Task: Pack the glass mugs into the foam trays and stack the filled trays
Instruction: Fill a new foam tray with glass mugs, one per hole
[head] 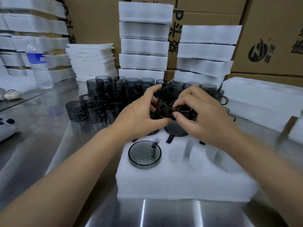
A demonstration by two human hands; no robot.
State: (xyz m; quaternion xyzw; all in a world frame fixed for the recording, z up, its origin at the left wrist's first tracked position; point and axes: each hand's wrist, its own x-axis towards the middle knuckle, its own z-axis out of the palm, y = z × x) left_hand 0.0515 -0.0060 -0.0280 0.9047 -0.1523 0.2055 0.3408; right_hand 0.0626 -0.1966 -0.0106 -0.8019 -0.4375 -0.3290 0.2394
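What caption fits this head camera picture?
The left hand and right hand hold a glass mug over the foam tray.

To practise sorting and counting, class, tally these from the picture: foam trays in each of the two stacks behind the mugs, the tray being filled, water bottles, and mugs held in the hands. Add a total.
Foam trays, tall stack: 5
Foam trays, right stack: 4
Tray being filled: 1
Water bottle: 1
Held mug, between left hand and right hand: 1
Total: 12
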